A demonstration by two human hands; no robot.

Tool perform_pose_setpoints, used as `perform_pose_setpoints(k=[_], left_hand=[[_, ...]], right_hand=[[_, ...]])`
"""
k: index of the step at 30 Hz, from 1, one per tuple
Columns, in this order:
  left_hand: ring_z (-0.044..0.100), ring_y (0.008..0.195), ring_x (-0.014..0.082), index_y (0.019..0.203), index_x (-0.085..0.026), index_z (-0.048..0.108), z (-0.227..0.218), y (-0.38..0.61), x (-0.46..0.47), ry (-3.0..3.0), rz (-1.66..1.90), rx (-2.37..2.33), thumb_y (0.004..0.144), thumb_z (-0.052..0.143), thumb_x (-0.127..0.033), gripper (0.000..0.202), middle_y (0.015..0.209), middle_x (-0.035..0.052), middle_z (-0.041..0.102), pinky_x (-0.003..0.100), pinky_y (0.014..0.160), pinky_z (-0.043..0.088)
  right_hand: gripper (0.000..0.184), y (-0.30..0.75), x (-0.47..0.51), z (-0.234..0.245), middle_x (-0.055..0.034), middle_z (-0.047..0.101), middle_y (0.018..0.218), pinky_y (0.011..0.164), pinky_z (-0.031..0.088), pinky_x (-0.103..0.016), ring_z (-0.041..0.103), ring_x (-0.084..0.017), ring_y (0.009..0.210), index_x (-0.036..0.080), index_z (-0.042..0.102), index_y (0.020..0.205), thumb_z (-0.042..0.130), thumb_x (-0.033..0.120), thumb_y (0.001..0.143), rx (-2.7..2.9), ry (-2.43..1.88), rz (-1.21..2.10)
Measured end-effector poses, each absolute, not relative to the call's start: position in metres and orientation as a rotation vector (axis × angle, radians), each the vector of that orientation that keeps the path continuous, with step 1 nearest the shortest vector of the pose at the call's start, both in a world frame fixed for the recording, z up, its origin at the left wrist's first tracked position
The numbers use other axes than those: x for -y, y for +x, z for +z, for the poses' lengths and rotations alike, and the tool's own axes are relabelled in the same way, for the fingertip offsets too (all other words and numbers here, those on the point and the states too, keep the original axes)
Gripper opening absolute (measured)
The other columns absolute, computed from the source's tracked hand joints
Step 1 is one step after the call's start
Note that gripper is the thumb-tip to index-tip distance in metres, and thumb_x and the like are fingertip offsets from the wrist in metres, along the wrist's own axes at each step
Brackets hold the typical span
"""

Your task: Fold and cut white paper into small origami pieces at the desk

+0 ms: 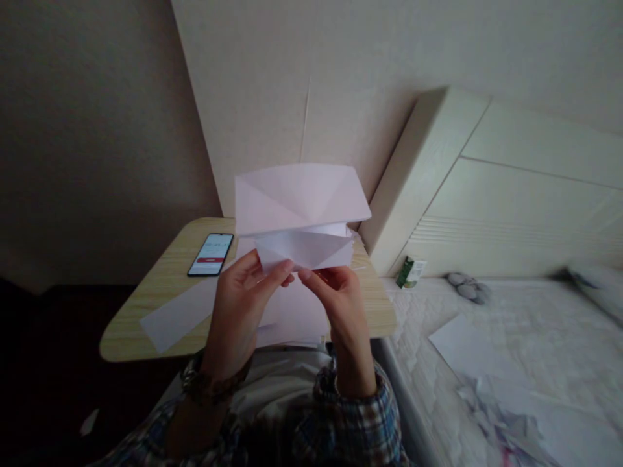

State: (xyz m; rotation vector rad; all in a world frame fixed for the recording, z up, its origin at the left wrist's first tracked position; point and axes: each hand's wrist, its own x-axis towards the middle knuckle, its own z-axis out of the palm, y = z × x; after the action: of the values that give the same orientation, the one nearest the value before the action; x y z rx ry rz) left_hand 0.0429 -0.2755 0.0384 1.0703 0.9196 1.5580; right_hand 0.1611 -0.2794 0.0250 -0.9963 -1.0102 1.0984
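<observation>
A folded sheet of white paper [302,198] with several creases is held up in front of me, above the small table. Its upper panel stands up and away, and a lower flap [306,250] bends toward me. My left hand [246,285] pinches the lower edge with thumb and fingers on the left. Close beside it, my right hand [335,288] pinches the same edge, its thumb near the middle and its fingers partly hidden behind the paper. The two thumb tips almost meet. Beneath my hands lie more white sheets [296,314].
A phone [211,255] with a lit screen lies on the wooden table [131,327]. A paper strip [178,314] sits at its front left. To the right, a bed [413,363] holds a small green-and-white box [411,272], grey slippers [468,287] and papers [472,350].
</observation>
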Motion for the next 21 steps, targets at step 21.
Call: perform_pose_setpoints(k=[21], left_hand=[[0.046, 0.055, 0.0119, 0.056, -0.02, 0.065, 0.043, 0.028, 0.269, 1.114, 1.565, -0.994, 0.067, 0.076, -0.02, 0.016, 0.051, -0.0041, 0.055, 0.025, 0.054, 0.037]], right_hand=[[0.016, 0.185, 0.274, 0.026, 0.0032, 0.061, 0.065, 0.066, 0.046, -0.028, 0.054, -0.013, 0.064, 0.021, 0.065, 0.068, 0.076, 0.032, 0.064, 1.061, -0.98, 1.018]])
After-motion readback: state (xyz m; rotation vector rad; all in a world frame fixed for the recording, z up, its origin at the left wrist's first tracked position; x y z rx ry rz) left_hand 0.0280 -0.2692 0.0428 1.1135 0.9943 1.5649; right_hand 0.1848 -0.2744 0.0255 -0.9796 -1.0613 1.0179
